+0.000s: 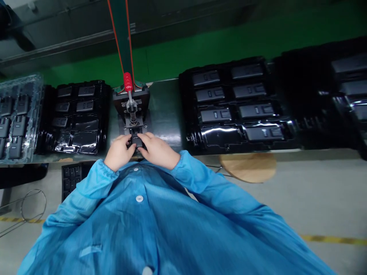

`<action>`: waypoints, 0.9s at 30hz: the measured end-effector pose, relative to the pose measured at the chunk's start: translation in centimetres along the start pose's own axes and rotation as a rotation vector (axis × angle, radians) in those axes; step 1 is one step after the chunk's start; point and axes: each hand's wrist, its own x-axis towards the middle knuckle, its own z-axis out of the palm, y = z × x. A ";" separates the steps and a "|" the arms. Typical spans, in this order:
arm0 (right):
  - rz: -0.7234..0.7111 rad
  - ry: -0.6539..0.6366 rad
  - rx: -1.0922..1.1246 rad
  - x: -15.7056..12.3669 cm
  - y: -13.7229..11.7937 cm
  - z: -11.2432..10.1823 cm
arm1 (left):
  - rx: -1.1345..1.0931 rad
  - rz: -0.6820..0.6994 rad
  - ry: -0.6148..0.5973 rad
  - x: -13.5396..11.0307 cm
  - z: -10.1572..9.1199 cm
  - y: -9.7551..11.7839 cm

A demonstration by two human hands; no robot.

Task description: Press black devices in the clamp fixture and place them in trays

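Note:
A dark grey block that looks like a battery pack [137,142] lies at the front of a press-like fixture [140,100], directly below its metal plunger. My left hand [119,151] grips the block's left side with thumb and fingertips. From the right, my right hand [157,149] pinches the other side, its thumb near the front edge. Above both hands rises the red handle [128,81] of the fixture's toggle clamp, untouched. My fingers cover the block's side edges.
Black trays [187,126] of similar blocks stand to the right; another black tray [104,114] and a clear tray [36,114] are on the left. A round wooden stool [249,168] sits below the bench edge. A green strap with orange edges [120,34] runs up behind the fixture.

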 end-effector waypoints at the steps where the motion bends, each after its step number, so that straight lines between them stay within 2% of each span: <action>1: -0.001 -0.002 -0.023 0.1 0.1 0.0 | 0.012 -0.002 0.001 0.1 0.1 0.0; 10: -0.024 -0.005 -0.104 0.1 1.0 0.4 | 0.156 0.057 -0.017 0.0 0.4 0.3; 18: -0.034 -0.014 -0.164 -0.2 0.6 0.2 | 0.210 0.077 -0.003 -0.3 0.8 -0.8; 20: -0.078 0.089 -0.128 -0.5 0.5 -0.7 | 0.179 0.091 0.024 -0.7 0.9 -1.0; 22: -0.145 0.327 -0.026 -0.7 0.4 -2.3 | 0.116 0.109 0.088 -1.6 0.8 -1.1; 25: -0.201 0.707 0.125 0.1 0.2 -5.8 | 0.009 0.117 0.201 -4.2 0.1 -1.1; 27: -0.200 0.795 0.173 1.5 -0.1 -8.3 | -0.047 0.094 0.231 -6.5 -0.5 -1.2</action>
